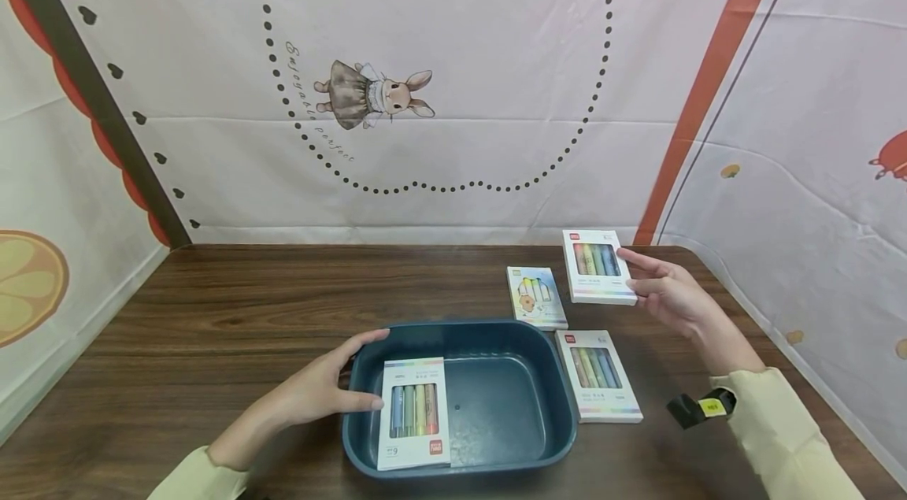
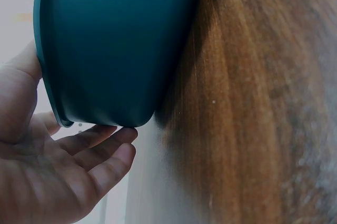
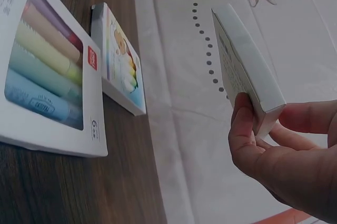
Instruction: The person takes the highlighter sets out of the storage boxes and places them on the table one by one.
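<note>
Blue basin (image 1: 496, 405) has its left rim gripped by the left hand (image 1: 331, 383); the right hand (image 1: 666, 291) pinches a raised white box (image 1: 598, 267) by one edge; leftward of both the table (image 1: 212, 311) stretches widely.

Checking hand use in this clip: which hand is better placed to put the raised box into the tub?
Right, most likely: the right hand pinches the raised box beyond and right of the tub, while the left hand grips the tub's left end and would likely have to let go first.
</note>
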### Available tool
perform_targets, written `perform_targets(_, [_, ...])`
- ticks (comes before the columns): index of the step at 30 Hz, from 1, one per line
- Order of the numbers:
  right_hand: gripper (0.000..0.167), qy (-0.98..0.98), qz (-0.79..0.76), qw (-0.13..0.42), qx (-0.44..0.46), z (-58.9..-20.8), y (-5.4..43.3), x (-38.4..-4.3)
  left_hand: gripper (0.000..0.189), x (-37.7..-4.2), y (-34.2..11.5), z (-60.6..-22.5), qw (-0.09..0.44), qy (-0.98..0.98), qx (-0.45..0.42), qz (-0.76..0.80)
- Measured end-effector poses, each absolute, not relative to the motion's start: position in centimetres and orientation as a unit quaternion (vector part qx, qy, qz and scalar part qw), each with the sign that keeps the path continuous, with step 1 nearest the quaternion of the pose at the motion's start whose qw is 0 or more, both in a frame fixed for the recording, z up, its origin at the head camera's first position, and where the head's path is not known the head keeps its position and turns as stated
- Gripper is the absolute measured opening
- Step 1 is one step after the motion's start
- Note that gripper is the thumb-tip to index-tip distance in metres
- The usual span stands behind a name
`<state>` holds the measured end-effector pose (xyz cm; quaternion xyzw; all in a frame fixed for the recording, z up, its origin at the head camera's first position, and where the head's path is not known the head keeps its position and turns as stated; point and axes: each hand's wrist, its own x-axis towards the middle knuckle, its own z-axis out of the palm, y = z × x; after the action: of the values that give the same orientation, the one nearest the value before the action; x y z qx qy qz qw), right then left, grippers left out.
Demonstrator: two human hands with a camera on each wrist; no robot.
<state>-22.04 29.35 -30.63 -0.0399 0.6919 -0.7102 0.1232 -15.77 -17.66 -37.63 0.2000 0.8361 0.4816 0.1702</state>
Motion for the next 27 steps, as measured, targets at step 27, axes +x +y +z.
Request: perform_targets(27, [0.067,0.685,-0.716,0.130,-0.032,-32.1,31.6,-23.4,0.080,-15.8,-17.6,-37.6,0.170,0.837,0.194,0.483])
